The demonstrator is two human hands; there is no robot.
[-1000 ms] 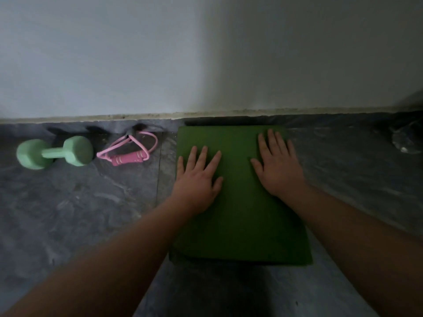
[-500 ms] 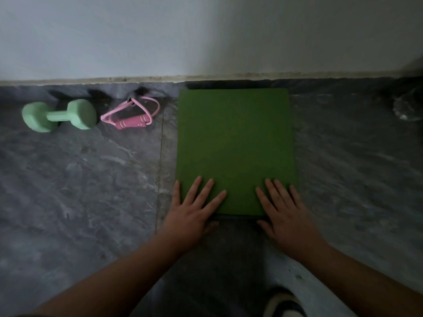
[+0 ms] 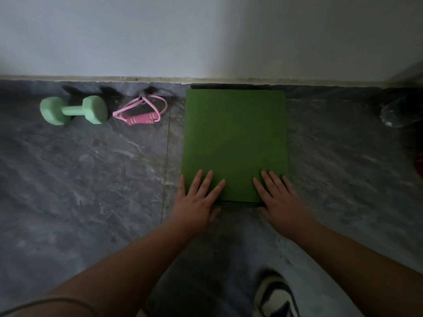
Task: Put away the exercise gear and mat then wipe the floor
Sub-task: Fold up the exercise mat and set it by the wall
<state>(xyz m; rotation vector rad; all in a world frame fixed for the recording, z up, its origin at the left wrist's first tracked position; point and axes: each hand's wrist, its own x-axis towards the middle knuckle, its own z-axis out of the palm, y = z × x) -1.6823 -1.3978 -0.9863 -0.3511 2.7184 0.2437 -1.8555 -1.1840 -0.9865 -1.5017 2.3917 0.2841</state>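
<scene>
A green mat (image 3: 235, 138) lies flat on the dark stone floor, its far edge near the wall. My left hand (image 3: 198, 202) rests flat on the mat's near left corner, fingers spread over the edge and thumb below it. At the near right corner my right hand (image 3: 280, 202) lies the same way. Neither hand lifts the mat. A mint-green dumbbell (image 3: 73, 110) lies to the left by the wall. A pink resistance band (image 3: 142, 110) with handles lies between the dumbbell and the mat.
A pale wall (image 3: 206, 35) with a low skirting edge bounds the far side. A dim rounded object (image 3: 398, 110) sits at the right edge. A striped shoe (image 3: 277, 296) shows at the bottom. Grey marbled floor (image 3: 80, 191) spreads left of the mat.
Both hands slid from the mat's far half back to its near edge. The view pulled back and tilted down, so a striped shoe now shows.
</scene>
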